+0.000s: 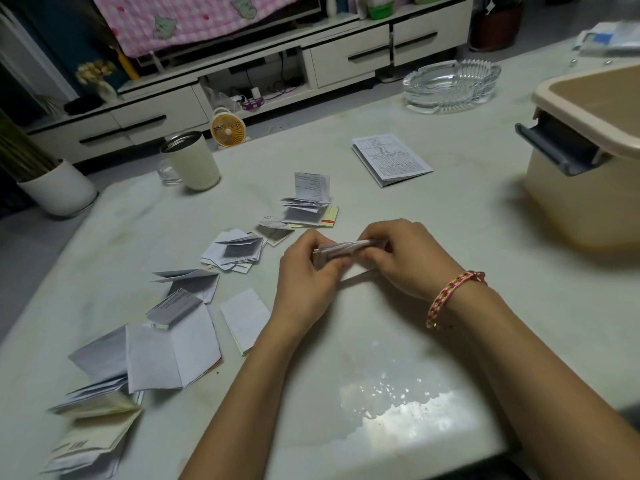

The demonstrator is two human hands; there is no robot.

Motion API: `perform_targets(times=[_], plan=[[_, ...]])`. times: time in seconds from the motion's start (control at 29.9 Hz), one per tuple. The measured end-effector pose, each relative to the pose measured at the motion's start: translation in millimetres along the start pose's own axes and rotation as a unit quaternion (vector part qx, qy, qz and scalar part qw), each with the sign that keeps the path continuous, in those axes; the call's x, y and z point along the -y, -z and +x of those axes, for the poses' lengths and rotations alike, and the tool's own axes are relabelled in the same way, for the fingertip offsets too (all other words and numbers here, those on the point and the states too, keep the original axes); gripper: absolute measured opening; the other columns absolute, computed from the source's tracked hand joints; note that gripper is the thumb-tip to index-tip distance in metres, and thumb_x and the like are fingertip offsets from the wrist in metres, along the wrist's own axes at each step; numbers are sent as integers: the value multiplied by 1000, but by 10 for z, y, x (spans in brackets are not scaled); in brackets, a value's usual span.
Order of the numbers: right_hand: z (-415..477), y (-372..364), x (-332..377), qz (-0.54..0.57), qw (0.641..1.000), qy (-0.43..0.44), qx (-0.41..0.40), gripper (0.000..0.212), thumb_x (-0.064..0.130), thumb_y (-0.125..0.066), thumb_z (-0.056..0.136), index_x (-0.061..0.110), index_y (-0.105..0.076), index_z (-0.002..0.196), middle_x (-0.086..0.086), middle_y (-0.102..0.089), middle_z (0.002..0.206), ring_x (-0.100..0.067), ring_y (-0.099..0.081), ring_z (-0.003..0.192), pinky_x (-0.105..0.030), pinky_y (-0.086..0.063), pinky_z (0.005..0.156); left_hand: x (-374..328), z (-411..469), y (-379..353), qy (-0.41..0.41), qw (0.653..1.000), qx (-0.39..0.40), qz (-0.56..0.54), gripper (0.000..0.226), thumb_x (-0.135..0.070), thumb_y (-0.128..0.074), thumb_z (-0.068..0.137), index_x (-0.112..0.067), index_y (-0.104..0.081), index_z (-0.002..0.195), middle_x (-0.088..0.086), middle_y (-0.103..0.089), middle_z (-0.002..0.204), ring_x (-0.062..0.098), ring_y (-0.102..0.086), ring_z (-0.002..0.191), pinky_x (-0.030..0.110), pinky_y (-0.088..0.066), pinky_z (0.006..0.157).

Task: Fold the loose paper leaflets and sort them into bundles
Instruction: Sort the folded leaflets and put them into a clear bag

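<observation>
Leaflet in hand [349, 251]: a small, thick folded packet, pinkish along its edge, held at the middle of the table [381, 341] and apparently lifted just off the surface. Your left hand [304, 271] grips its left end with fingers curled round it. Your right hand [405, 258] pinches the right end. The packet spans the gap between the two grips, lying roughly level, its long edge towards you.

Progress, as judged: partway. Folded leaflets [239, 251] lie in a loose arc across the left of the table, from near your left hand down to the near left corner. Some are stacked in small heaps, but several gape open and the heaps overlap, so they do not read as finished bundles. The pale pieces [173, 355] near your left forearm look only partly folded. A larger printed sheet [391, 159] lies flat beyond your hands, well apart from the rest, and seems to need further folding.

Outstanding: pressing the packet flat, placing it, and squaring the heaps.
</observation>
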State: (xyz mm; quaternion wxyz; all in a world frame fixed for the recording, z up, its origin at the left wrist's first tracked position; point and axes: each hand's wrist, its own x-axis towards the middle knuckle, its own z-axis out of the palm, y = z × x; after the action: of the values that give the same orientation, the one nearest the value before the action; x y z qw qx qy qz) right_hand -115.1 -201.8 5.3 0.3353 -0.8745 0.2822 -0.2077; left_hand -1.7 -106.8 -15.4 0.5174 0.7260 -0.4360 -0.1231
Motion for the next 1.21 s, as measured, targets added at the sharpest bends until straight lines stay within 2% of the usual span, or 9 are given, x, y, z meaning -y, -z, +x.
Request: perform_targets(times=[0.07,0.13,0.23,0.37,0.54,0.64,0.74,0.9,1.21], plan=[[-8,-20,-3,55,998,-9,-11,18,13,-62,84,22,-63,69,7,-54,57,-4,-49,56,-13,-35,55,-14,1,12,37,997,-21,-62,24,-8,-75,74,-19,-55,69,-7,-56,63,4,-47,59,20,-39,58],[3,-104,17,145,988,-34,-44,27,14,-64,83,24,-57,59,6,-51,50,-4,-46,49,-23,-40,57,-35,6,22,86,980,-52,-173,14,-12,-74,74,-15,-62,80,1,-63,73,10,-54,66,24,-44,64],[-6,-321,151,263,957,-72,-95,27,12,-63,85,20,-57,60,-2,-54,55,-17,-52,54,-33,-44,58,-128,-23,-3,156,897,-22,-414,15,-10,-55,91,-4,-61,103,8,-69,88,15,-65,75,25,-53,69],[-39,-580,377,363,923,-112,-64,29,12,-62,86,17,-57,59,-3,-59,57,-14,-55,47,-28,-44,54,-218,-46,116,136,895,-66,-421,25,-13,-38,99,-5,-61,105,4,-72,92,14,-68,75,23,-55,59],[-124,-712,584,193,976,-98,19,9,28,-65,84,19,-62,81,1,-63,81,-18,-61,79,-30,-48,73,-233,-94,759,79,900,-147,-403,22,-10,-35,99,-9,-54,109,2,-74,84,18,-71,78,33,-59,73],[-226,-885,797,-51,992,-71,93,45,52,-57,83,16,-52,111,-6,-54,112,-25,-51,107,-32,-41,83,-166,-296,1055,109,902,-163,-385,22,-11,-36,98,-9,-56,107,2,-74,86,19,-70,81,35,-57,78],[-236,-960,934,-160,981,-55,93,63,56,-59,80,12,-43,121,-10,-45,124,-28,-44,116,-35,-37,88,-42,-500,1082,136,887,-186,-401,21,-10,-37,97,-6,-58,101,5,-72,79,17,-69,69,34,-58,70],[-217,-981,1027,-135,979,-99,120,61,47,-68,78,11,-45,121,-12,-43,126,-29,-42,118,-34,-36,92,77,-692,1009,179,845,-208,-459,20,-13,-40,96,-7,-59,100,9,-66,82,14,-68,62,26,-56,56],[-245,-846,1017,-78,976,-137,152,47,38,-69,80,13,-50,116,-7,-56,122,-26,-55,111,-28,-41,83,71,-704,1007,175,852,-195,-454,17,-16,-45,91,-11,-61,94,2,-69,72,10,-66,60,22,-55,55]])
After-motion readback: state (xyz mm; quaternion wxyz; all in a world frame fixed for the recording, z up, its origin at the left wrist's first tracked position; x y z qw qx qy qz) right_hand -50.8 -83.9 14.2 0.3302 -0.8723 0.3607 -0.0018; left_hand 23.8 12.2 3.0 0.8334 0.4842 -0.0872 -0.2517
